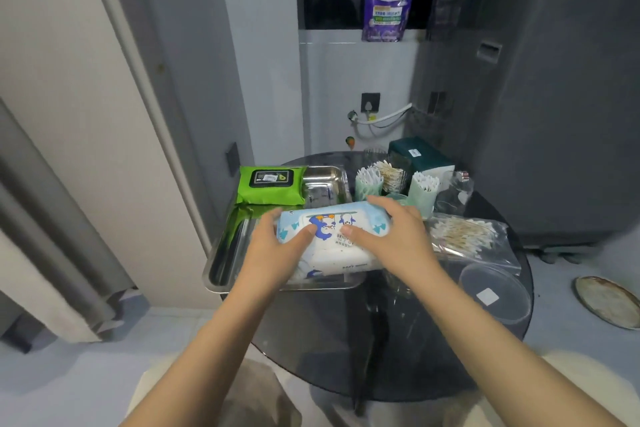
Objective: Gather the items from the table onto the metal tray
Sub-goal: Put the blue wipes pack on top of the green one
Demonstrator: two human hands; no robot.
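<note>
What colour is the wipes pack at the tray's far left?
Bright green wipes pack with a black lid; head view.

Shiny metal tray point(221, 274), glossy plastic wipes pack point(334, 239), dark glass table point(346, 340)

wipes pack point(329, 239) on tray point(221, 274) (near end)

head view | forward and down | close over table point(398, 340)
</note>
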